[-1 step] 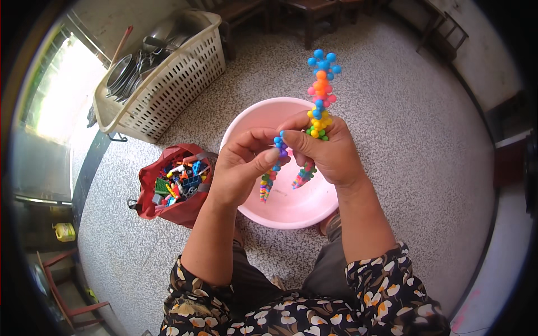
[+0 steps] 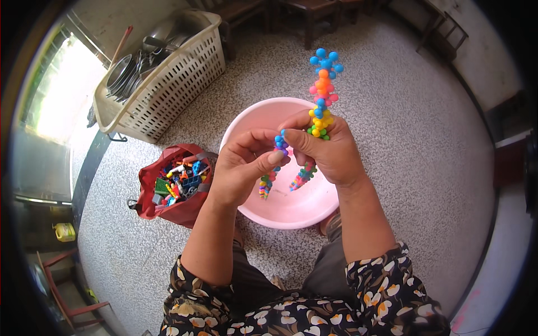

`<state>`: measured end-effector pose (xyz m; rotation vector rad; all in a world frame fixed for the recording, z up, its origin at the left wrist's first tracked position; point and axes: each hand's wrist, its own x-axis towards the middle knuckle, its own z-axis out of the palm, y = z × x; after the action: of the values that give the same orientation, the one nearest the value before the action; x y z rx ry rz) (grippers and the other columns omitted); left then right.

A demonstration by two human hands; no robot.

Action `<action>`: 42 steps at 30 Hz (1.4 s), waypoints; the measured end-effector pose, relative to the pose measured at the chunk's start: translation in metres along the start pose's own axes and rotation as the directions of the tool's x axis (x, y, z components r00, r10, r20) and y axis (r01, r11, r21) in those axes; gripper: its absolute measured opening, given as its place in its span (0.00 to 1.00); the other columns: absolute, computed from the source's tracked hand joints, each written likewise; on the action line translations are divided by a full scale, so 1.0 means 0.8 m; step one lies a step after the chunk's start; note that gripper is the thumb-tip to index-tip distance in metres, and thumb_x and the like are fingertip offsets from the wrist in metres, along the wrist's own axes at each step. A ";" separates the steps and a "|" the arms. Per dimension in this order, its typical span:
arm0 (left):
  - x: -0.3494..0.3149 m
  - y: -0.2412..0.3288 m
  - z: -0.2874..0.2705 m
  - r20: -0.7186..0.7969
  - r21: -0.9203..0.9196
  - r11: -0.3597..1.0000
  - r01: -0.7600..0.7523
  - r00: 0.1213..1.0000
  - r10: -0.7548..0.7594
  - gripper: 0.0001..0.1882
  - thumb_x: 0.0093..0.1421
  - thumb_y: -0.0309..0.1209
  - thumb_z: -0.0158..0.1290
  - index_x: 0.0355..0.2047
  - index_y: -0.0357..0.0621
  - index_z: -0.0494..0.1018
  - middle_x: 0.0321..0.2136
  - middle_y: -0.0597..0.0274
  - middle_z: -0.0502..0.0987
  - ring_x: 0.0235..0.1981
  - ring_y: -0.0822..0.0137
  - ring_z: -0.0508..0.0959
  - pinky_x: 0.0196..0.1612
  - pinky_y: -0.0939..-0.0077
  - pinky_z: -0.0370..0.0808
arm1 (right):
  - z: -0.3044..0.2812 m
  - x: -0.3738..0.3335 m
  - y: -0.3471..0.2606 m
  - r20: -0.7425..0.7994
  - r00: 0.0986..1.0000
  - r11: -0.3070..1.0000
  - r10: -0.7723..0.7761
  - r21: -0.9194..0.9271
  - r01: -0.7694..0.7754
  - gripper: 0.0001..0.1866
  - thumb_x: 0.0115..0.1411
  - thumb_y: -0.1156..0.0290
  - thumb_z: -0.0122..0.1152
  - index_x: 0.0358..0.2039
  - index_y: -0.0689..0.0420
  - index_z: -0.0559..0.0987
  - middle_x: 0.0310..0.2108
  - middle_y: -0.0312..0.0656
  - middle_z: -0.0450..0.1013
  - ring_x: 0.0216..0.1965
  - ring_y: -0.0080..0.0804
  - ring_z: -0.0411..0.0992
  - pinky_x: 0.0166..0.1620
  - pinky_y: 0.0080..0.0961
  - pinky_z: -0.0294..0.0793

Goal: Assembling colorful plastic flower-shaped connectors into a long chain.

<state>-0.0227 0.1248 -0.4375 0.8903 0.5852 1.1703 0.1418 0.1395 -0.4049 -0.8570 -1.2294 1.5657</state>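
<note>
Over a pink basin [image 2: 288, 223], both my hands are closed on strands of joined, knobbly plastic ball pieces in many colours. My left hand [image 2: 235, 171] pinches a blue and purple stretch between thumb and fingers, and a multicoloured tail [image 2: 268, 182] hangs below it. The right hand [image 2: 338, 155] grips a strand of ball pieces [image 2: 323, 89] whose blue, orange, pink and yellow end stands up above the fist. Another tail [image 2: 302, 176] dangles under this hand. My fingertips nearly meet at a blue piece; whether the strands are joined there is hidden by the fingers.
Left of the basin stands a red bag [image 2: 193, 215] full of mixed toy blocks. Farther back is a white slatted basket [image 2: 174, 84] with pans. Wooden stools [image 2: 308, 17] line the far wall. A yellow bottle [image 2: 64, 232] and a reddish chair [image 2: 73, 311] are at the left edge.
The strand's upright end has leaned slightly to the right. Both hanging tails have shifted a little, and the hands keep their grips.
</note>
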 end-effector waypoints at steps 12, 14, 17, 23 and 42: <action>0.001 -0.005 -0.003 -0.021 -0.070 0.997 -0.035 0.999 0.034 0.12 0.52 0.21 0.53 0.38 0.34 0.70 0.32 0.56 0.75 0.32 0.68 0.76 0.39 0.76 0.73 | 0.003 0.003 0.021 -0.076 0.997 0.966 0.022 0.257 -0.002 0.08 0.53 0.69 0.58 0.28 0.61 0.75 0.18 0.34 0.69 0.14 0.17 0.64 0.17 0.10 0.61; 0.000 -0.005 -0.006 -0.015 -0.103 0.994 -0.034 0.999 0.032 0.14 0.51 0.21 0.54 0.40 0.34 0.69 0.33 0.55 0.75 0.33 0.67 0.76 0.39 0.75 0.73 | 0.003 0.004 0.019 -0.079 0.997 0.956 0.020 0.295 0.005 0.09 0.54 0.67 0.58 0.29 0.60 0.74 0.19 0.34 0.68 0.13 0.18 0.63 0.15 0.11 0.60; 0.001 -0.002 -0.003 -0.026 -0.107 0.993 -0.040 0.999 0.037 0.15 0.50 0.22 0.56 0.39 0.35 0.68 0.33 0.55 0.75 0.32 0.66 0.76 0.40 0.74 0.73 | -0.002 0.005 0.013 -0.098 0.995 0.956 0.016 0.293 0.014 0.10 0.54 0.67 0.57 0.31 0.61 0.74 0.19 0.34 0.67 0.13 0.18 0.61 0.16 0.12 0.59; 0.000 -0.005 -0.004 -0.012 -0.101 0.993 -0.063 0.998 0.063 0.13 0.49 0.30 0.58 0.32 0.40 0.67 0.31 0.58 0.74 0.30 0.64 0.76 0.35 0.73 0.72 | -0.008 0.005 0.013 -0.128 0.991 0.961 0.037 0.278 0.000 0.12 0.54 0.69 0.57 0.38 0.61 0.75 0.19 0.34 0.68 0.13 0.17 0.59 0.19 0.13 0.59; 0.001 -0.008 0.001 0.019 0.020 1.000 0.005 1.000 -0.006 0.12 0.51 0.22 0.55 0.37 0.38 0.70 0.32 0.61 0.74 0.33 0.72 0.75 0.36 0.80 0.73 | -0.009 -0.003 -0.001 -0.006 1.000 1.000 0.016 0.004 -0.016 0.09 0.48 0.70 0.64 0.27 0.60 0.77 0.18 0.34 0.71 0.17 0.16 0.67 0.20 0.10 0.65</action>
<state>-0.0183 0.1243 -0.4422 0.9160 0.5844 1.1512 0.1492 0.1397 -0.4058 -0.8705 -1.2172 1.5774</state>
